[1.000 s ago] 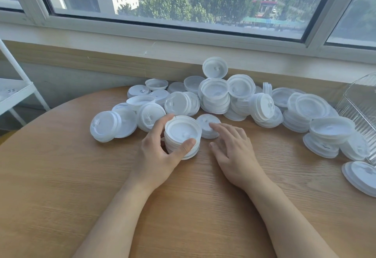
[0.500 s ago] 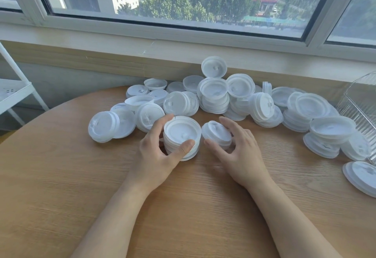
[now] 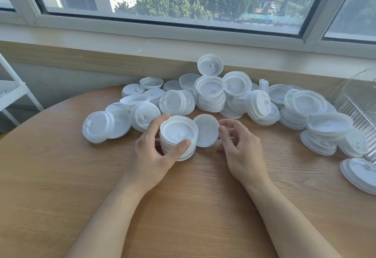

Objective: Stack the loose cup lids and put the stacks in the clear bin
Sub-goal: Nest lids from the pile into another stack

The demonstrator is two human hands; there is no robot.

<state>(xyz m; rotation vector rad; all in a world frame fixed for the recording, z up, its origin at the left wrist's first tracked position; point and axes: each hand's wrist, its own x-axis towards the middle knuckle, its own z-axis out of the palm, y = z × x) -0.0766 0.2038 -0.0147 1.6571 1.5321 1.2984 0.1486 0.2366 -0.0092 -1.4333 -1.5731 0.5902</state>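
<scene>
A stack of white cup lids [image 3: 178, 135] stands on the round wooden table [image 3: 61, 176], and my left hand [image 3: 151, 152] grips it between thumb and fingers. Just right of the stack, my right hand [image 3: 239, 148] holds a single lid [image 3: 206, 133] by its edge, tilted up on its side and touching the stack. Behind them lies a pile of loose lids and short stacks [image 3: 211, 95] along the wall. The clear ribbed bin [image 3: 360, 105] shows only partly at the right edge.
More lids [image 3: 327, 129] lie in front of the bin, with one stack [image 3: 360, 174] near the right table edge. A white shelf unit [image 3: 12, 93] stands left of the table. The wall and window sill run close behind the pile.
My right hand went from lying flat beside a lid to picking it up and tipping it on edge against the stack. My left hand kept hold of the stack.
</scene>
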